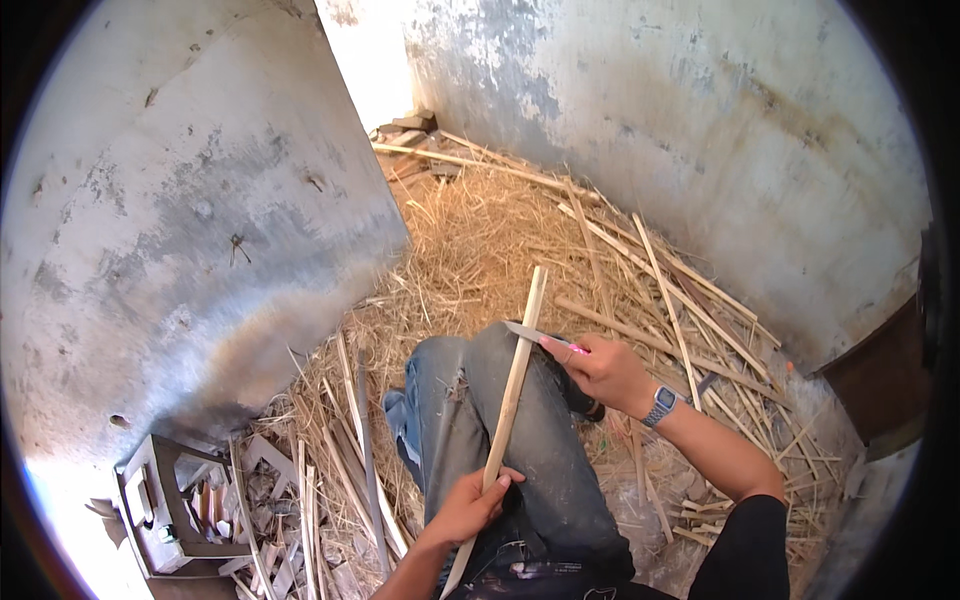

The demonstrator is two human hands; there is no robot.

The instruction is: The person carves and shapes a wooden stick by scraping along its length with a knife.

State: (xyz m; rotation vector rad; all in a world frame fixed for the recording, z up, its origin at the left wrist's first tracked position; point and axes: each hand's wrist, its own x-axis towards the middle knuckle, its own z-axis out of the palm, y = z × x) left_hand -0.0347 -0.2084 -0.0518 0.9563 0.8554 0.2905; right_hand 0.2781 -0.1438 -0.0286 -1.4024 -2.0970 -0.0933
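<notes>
A long pale wooden strip [513, 385] slants up across my jeans-covered legs [545, 440]. My left hand [473, 507] is wrapped round its lower part, near my lap. In my right hand [603, 372] is a knife [540, 337] with a pink part showing by the fingers. The blade lies across the strip a little below its upper end, seemingly touching it. On my right wrist is a digital watch [662, 405]. Most of the knife's handle is hidden inside my fist.
Straw-like shavings [470, 240] cover the floor ahead. Wooden strips [680, 300] lie piled along the right wall [700, 130]; more strips [350, 470] lie on the left. A broken box-like frame [180, 540] with scraps stands at lower left. Another wall [200, 200] rises on the left.
</notes>
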